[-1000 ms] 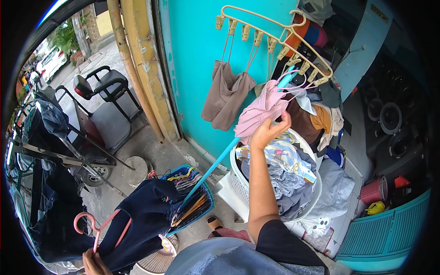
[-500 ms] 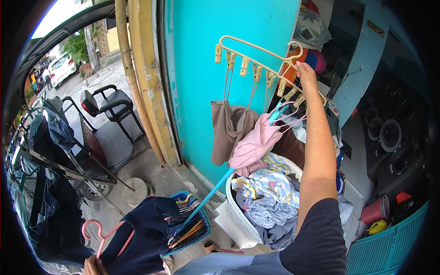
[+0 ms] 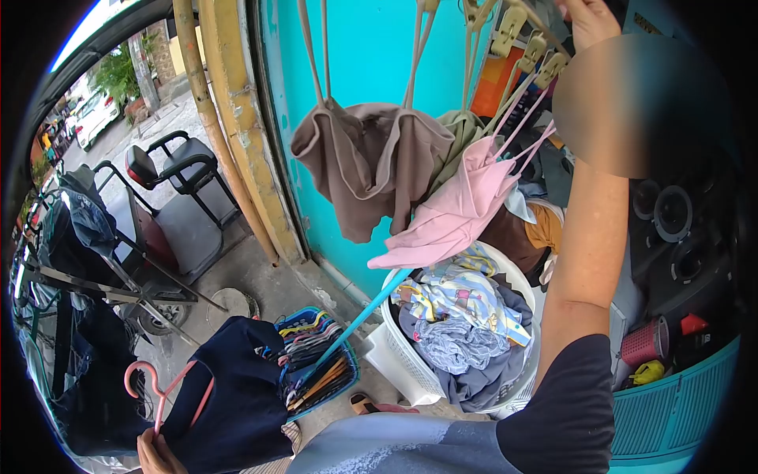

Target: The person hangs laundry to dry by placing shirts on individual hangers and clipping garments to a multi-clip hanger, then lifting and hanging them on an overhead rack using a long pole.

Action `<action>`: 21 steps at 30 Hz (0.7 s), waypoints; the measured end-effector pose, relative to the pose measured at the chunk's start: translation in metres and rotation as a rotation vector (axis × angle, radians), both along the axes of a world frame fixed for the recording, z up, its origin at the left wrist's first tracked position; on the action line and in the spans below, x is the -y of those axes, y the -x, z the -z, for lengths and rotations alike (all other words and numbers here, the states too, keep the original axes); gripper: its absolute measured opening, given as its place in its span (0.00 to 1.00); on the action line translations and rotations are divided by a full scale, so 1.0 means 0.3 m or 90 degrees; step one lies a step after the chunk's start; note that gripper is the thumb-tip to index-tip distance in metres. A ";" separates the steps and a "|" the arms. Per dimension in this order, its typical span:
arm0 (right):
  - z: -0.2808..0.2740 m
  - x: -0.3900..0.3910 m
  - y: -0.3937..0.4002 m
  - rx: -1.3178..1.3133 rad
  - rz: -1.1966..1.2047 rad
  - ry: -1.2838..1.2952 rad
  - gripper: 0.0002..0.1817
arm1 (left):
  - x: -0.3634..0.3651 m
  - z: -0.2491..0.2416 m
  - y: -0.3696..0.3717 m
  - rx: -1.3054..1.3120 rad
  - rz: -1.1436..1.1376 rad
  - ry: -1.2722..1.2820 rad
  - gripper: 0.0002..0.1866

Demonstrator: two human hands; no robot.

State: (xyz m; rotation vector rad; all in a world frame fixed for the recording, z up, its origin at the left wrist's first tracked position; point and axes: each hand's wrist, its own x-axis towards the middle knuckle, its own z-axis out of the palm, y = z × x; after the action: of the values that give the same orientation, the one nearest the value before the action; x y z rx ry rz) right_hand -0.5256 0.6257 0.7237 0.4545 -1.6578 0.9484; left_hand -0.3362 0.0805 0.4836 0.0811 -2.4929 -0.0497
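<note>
At the lower left my left hand [image 3: 156,454] grips the pink hanger [image 3: 160,403], which carries a dark navy garment [image 3: 245,395]. High at the right, fingers of my right hand [image 3: 588,20] close round the beige clip hanger [image 3: 545,25], partly beyond the top edge. Clothes pegs [image 3: 509,31] on it hold thin straps. From them hang a brown top [image 3: 371,166], a pink top [image 3: 458,209] and an olive one [image 3: 462,142] partly hidden behind. A blue pole [image 3: 367,312] slants below the pink top.
A white basket [image 3: 407,359] full of clothes stands below the hanging tops. Left of it, a blue basket [image 3: 353,371] holds many hangers. Dark clothes hang on a metal rack [image 3: 103,292] at the left, near a black chair [image 3: 189,162]. Behind is a turquoise door [image 3: 339,47].
My right hand has moved up and to the right, bringing the clip hanger and its tops higher and closer. My left hand still grips the pink hanger, slightly lower left.
</note>
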 end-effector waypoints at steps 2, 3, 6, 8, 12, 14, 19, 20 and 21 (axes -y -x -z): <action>-0.099 0.092 -0.084 -0.052 -0.001 0.030 0.09 | -0.011 -0.008 0.025 -0.012 0.014 0.026 0.06; -0.151 0.070 -0.103 -0.077 0.017 0.014 0.10 | 0.010 0.009 0.031 -0.014 0.020 0.025 0.06; -0.267 0.048 -0.182 -0.087 0.030 0.073 0.11 | 0.072 0.071 0.045 0.104 -0.026 -0.099 0.09; -0.309 0.065 -0.238 -0.092 0.049 0.063 0.11 | 0.072 0.076 0.055 0.018 0.027 -0.114 0.07; -0.394 0.076 -0.370 -0.104 0.123 0.033 0.11 | 0.094 0.103 0.079 -0.051 0.030 -0.083 0.06; -0.427 0.068 -0.435 -0.109 0.170 0.017 0.11 | 0.103 0.095 0.083 -0.044 0.045 -0.091 0.06; -0.515 0.041 -0.609 -0.107 0.332 -0.041 0.11 | 0.149 0.093 0.115 -0.021 0.072 -0.095 0.07; -0.525 0.031 -0.649 -0.106 0.369 -0.053 0.11 | 0.160 0.091 0.123 -0.013 0.071 -0.096 0.07; -0.554 0.028 -0.678 -0.107 0.409 -0.069 0.12 | 0.172 0.088 0.130 -0.006 0.070 -0.098 0.07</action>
State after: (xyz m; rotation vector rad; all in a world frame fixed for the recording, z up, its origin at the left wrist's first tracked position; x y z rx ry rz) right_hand -0.3222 0.6174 0.8900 0.0521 -1.5574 0.3355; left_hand -0.3751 0.0290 0.4572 0.0070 -2.4794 -0.2871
